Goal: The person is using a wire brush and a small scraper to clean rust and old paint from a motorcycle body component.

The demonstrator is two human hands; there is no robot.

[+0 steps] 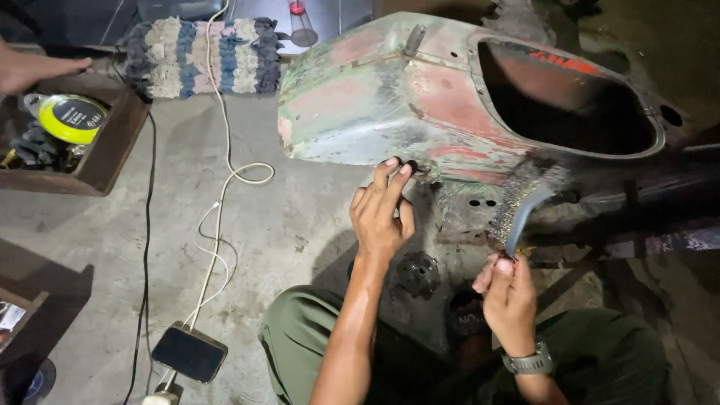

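At the far left another person's hand [30, 69] reached in above a wooden tray [112, 142] that held a yellow-rimmed round tin [73, 118]. A striped rag rug [202, 56] lay beyond it, and a white cable [217, 225] ran across the concrete floor [300, 225] to a phone [189, 352].

The left hand [382, 217] was raised against the lower edge of the old scooter body [420, 105], a worn shell of green and red paint lying on its side just ahead of the knees; its fingertips pinched a small dark fitting [411, 165] there. To the right, the right hand [510, 289] was clenched around the handle of a wire brush [525, 210], whose bristles met the rusty underside near two small holes [480, 202].

Good brushing here probably meant short strokes along the seam, with the left hand bracing the shell so it could not rock, and fingers kept clear of the bristles.
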